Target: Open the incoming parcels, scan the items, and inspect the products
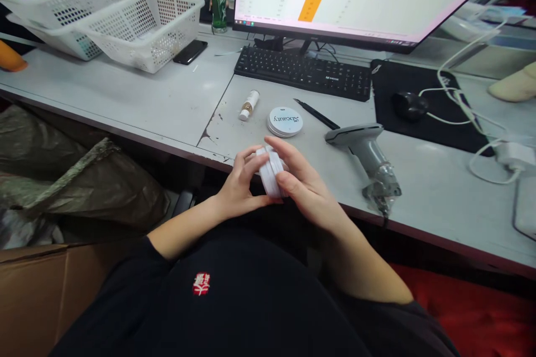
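At the near edge of the tabletop (167, 103), I'm clamping a white round container (268, 177) between my left hand (238, 188) and right hand (309, 191), presumably steadying it from opposite sides.

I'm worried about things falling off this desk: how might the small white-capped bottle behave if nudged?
The small bottle would probably roll, since it looks round and lies on its side. Its straight outline suggests it is stiff. It may well be light, being so small.
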`<state>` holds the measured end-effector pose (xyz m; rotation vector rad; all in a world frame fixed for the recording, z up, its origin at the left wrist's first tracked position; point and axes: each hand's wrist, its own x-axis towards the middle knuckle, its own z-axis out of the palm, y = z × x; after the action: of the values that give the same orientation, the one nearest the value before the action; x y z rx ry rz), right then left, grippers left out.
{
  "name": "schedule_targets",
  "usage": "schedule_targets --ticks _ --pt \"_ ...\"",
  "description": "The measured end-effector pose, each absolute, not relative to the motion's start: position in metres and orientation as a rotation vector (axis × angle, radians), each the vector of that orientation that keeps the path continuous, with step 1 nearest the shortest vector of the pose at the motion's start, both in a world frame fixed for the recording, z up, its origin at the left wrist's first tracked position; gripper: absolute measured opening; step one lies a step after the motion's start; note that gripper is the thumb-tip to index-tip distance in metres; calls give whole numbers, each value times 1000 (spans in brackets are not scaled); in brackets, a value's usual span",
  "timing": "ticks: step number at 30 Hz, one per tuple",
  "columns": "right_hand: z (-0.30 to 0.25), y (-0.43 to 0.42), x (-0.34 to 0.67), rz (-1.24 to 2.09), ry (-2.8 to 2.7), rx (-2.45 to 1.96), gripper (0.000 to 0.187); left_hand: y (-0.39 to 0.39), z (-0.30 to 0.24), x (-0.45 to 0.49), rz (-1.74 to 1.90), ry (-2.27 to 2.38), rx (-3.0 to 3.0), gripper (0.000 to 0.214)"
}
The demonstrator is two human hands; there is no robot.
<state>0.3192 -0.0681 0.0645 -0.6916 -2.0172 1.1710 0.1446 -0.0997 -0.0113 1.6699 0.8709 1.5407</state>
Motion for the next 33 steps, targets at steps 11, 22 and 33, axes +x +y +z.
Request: schedule_targets --ticks 11,22,33 --pt "69 -43 336 1201 -2161 -848 78 -104 8 127 1365 1084 2041 101" --pt "68 -44 342 1267 -2117 -718 52 -106 17 123 1205 890 1372 115" --pt "70 -49 340 1213 -2155 -659 63 -105 13 123 1264 1072 1524 111"
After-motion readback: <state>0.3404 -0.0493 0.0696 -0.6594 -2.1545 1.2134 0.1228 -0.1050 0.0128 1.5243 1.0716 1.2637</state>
